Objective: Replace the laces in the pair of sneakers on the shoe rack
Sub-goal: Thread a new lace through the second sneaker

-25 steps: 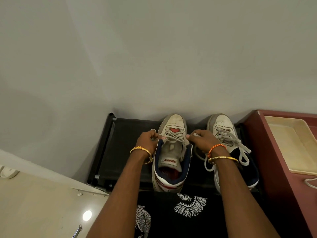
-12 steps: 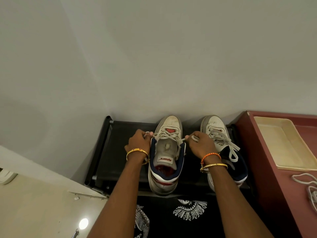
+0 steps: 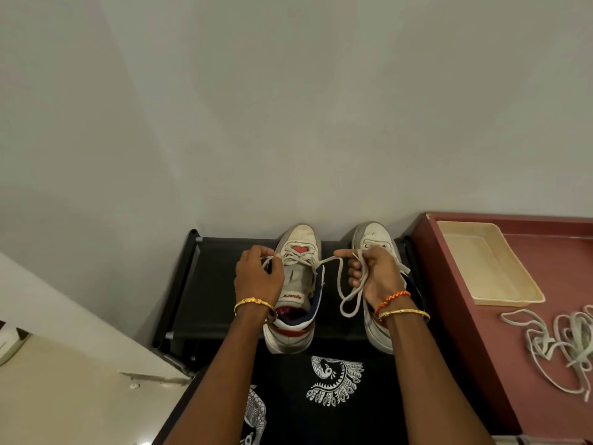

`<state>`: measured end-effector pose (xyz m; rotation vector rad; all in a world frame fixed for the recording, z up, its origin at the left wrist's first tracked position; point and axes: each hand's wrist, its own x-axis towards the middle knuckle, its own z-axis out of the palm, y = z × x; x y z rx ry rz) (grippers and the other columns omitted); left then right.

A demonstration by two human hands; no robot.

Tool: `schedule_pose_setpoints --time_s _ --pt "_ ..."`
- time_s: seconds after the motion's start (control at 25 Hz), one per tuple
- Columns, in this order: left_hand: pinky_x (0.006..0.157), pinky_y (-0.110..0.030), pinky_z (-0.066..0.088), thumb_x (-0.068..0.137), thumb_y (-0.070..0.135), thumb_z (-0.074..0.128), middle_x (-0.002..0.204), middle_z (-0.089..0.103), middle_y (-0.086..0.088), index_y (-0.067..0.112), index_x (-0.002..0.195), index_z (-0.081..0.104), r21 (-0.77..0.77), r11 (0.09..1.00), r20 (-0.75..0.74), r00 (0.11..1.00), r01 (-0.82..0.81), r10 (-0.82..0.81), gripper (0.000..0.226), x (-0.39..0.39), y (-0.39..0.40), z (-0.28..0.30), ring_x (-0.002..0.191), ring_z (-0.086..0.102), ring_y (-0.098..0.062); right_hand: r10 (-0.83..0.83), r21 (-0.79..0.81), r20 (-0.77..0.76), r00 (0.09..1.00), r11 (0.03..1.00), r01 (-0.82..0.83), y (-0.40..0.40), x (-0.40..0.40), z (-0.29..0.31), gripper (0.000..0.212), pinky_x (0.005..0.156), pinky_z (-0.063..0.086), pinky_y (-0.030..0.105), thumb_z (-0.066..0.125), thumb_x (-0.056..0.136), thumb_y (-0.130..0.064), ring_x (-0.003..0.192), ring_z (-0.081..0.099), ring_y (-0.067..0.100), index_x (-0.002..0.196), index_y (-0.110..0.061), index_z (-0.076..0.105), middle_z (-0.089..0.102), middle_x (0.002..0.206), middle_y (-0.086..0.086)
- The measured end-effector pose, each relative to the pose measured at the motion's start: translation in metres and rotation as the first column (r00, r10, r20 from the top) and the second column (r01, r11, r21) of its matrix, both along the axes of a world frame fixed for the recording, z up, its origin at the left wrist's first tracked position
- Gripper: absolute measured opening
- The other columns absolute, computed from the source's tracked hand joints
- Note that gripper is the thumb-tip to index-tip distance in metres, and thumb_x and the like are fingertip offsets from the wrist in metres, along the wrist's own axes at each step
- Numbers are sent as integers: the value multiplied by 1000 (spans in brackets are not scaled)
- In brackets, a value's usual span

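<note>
Your left hand [image 3: 256, 277] pinches one end of the lace [image 3: 325, 261], right hand [image 3: 377, 274] grips the other w/ slack looped below. The left sneaker [image 3: 296, 284] sits on the shoe rack [image 3: 218, 284]. Pull both ends evenly, one eyelet row at a time, so nothing snags.

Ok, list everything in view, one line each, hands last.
sneakers: two, white with navy and red, side by side on the rack
shoe rack: one, black, against the wall
lace: one, off-white, running from the left sneaker out to both hands
tray: one, cream, on the red surface
red surface: one, right of the rack
loose laces: a tangled pile, whitish, on the red surface near the tray
left hand: pinches one lace end
right hand: grips the other, looped end
</note>
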<state>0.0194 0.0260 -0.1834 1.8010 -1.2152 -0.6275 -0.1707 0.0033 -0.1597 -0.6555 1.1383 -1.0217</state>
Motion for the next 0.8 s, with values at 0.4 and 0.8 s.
schedule_pose_setpoints --time_s 0.4,0.8 --pt "76 -28 48 85 20 65 91 56 -1 15 94 57 186 981 -55 997 63 -54 14 2 4 2 82 55 -16 -175 -391 -731 660 899 -195 11 10 -10 26 81 45 25 56 94 -20 86 58 16 108 -2 68 68 91 9" --pt "70 -27 45 88 21 60 79 62 -3 10 95 69 332 942 3 998 55 -59 16 11 -15 -6 75 58 -18 -65 -333 -819 570 862 -381 -7 37 -12 29 87 41 23 48 95 -8 100 57 23 119 -4 63 59 98 8"
